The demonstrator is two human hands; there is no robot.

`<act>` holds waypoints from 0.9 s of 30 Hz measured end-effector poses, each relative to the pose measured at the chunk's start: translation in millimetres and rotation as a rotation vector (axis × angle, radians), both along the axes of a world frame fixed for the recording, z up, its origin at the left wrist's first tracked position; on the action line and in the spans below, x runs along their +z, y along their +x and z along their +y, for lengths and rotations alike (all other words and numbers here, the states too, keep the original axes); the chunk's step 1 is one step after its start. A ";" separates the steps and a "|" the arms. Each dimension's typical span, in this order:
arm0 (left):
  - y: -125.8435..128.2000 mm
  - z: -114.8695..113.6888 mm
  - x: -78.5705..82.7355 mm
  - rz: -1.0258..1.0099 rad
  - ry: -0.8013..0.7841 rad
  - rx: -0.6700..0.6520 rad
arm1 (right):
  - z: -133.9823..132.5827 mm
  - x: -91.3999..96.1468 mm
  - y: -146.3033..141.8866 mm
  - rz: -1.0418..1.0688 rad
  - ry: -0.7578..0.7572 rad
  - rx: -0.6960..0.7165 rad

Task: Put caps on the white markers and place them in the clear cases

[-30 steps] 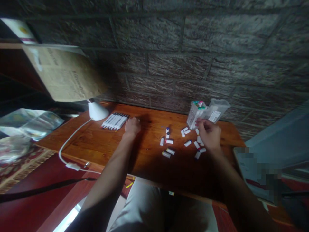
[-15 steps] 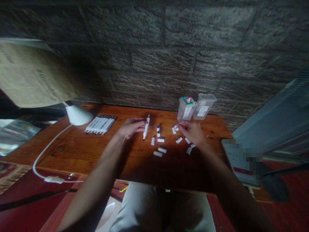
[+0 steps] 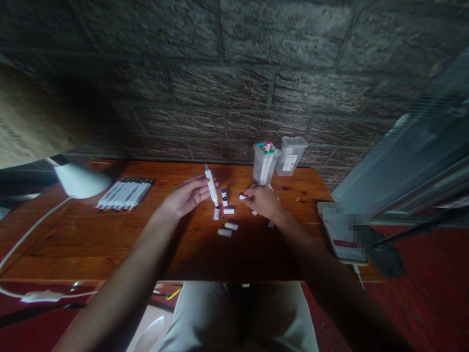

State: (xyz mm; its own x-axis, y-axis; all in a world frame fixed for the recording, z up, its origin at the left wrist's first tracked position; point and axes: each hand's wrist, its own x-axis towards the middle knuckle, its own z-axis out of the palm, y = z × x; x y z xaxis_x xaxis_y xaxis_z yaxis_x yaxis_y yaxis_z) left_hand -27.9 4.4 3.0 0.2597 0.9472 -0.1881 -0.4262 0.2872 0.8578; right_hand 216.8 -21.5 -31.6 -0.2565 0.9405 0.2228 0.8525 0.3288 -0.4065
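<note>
A white uncapped marker (image 3: 212, 187) stands tilted in my left hand (image 3: 190, 194), pinched between thumb and fingers. My right hand (image 3: 264, 201) is closed on a small white marker cap (image 3: 243, 196) with a dark end, held to the right of the marker. Between and below the hands lie several loose caps: one with a blue end (image 3: 224, 194), one with a red end (image 3: 228, 211) and two with yellow ends, such as this yellow-ended cap (image 3: 224, 232). More caps lie partly hidden under my right hand.
A row of capped markers (image 3: 124, 193) lies at left beside the white lamp (image 3: 81, 180). At the back stand a clear case of markers (image 3: 264, 166) and another clear plastic case (image 3: 291, 156). A tablet-like device (image 3: 344, 234) lies at the right edge.
My right hand has lifted a cap from the table and moved it left toward the marker. My left hand has turned, tilting the marker's top leftward. The view has shifted right.
</note>
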 end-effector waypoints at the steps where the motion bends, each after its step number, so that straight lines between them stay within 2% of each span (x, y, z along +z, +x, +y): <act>1: 0.2 -0.4 0.5 -0.011 -0.001 0.006 | 0.1 0.0 0.6 0.010 0.004 0.020; 4: 0.4 -1.5 2.5 -0.056 -0.015 0.040 | -2.1 3.0 2.1 0.177 0.063 0.128; 7: 0.4 -2.7 4.8 -0.126 -0.025 0.074 | -10.4 11.5 0.8 0.534 0.125 0.211; 9: 0.3 -3.8 6.2 -0.179 -0.017 0.083 | -18.8 19.1 -2.2 0.720 0.105 0.225; 11: 0.3 -4.9 7.5 -0.220 0.005 0.086 | -27.2 26.4 -5.9 0.815 0.055 0.245; 18: -0.8 -9.0 7.6 -0.256 0.117 0.065 | -38.7 34.6 -11.8 0.851 0.028 0.298; 27: 4.0 -15.6 9.1 -0.165 0.187 0.087 | -44.5 37.5 -13.7 0.780 0.010 0.295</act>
